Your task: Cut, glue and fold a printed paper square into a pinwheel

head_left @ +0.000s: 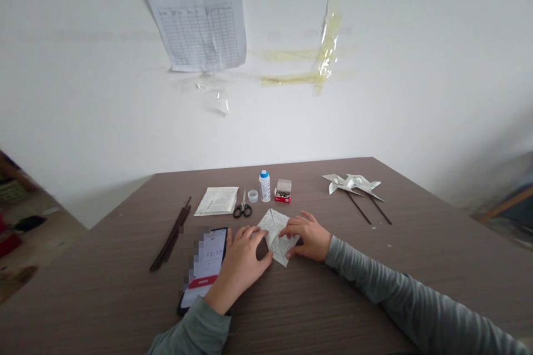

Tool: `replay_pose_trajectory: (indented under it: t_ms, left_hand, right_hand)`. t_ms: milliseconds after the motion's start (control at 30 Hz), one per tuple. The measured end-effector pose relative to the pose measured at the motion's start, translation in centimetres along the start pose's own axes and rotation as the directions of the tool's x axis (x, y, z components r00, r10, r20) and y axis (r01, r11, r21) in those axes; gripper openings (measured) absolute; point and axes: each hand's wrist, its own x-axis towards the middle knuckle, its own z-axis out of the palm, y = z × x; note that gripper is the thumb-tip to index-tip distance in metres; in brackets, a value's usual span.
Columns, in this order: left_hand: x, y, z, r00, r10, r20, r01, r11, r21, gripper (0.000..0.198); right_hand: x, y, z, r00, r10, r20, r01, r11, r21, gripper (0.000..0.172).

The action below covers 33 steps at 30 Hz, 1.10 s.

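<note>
A small square of printed paper lies on the brown table in front of me. My left hand rests on the paper's left corner with its fingers lying flat. My right hand presses on the paper's right side, fingers bent down onto it. A phone with its screen lit lies just left of my left hand.
A bundle of thin dark sticks lies at the left. Further back are a stack of printed paper, scissors, a small white cap, a glue bottle and an open box of pins. Two paper pinwheels on sticks lie at the right.
</note>
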Motion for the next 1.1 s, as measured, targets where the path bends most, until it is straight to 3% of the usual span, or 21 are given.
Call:
replay_pose_trajectory:
  t_ms: [133, 333, 633, 767, 1100]
  left_hand:
    - [0.1, -0.3, 0.4, 1.000, 0.006, -0.020, -0.007, 1.000, -0.010, 0.050]
    - [0.0, -0.7, 0.7, 1.000, 0.016, -0.025, -0.016, 0.999, -0.029, 0.049]
    - [0.0, -1.2, 1.3, 0.999, 0.033, -0.042, -0.035, 0.998, -0.047, 0.048]
    - [0.0, -1.1, 1.0, 0.999, 0.029, -0.023, -0.030, 0.998, -0.054, 0.049]
    - [-0.1, -0.5, 0.7, 1.000, 0.017, -0.009, -0.017, 0.999, -0.028, 0.048]
  right_hand:
    - [0.4, 1.2, 1.4, 0.998, -0.007, -0.063, 0.007, 1.000, 0.006, 0.035]
    - [0.4, 3.1, 2.3, 0.980, -0.141, -0.141, 0.147, 0.989, 0.035, 0.024]
    - [-0.4, 3.7, 0.7, 0.942, -0.309, -0.130, 0.298, 0.949, -0.101, 0.038]
    - [-0.3, 3.5, 0.6, 0.949, -0.281, -0.142, 0.270, 0.959, -0.088, 0.039]
    - [-0.9, 1.9, 1.4, 0.981, -0.078, -0.180, 0.088, 0.995, 0.050, 0.022]
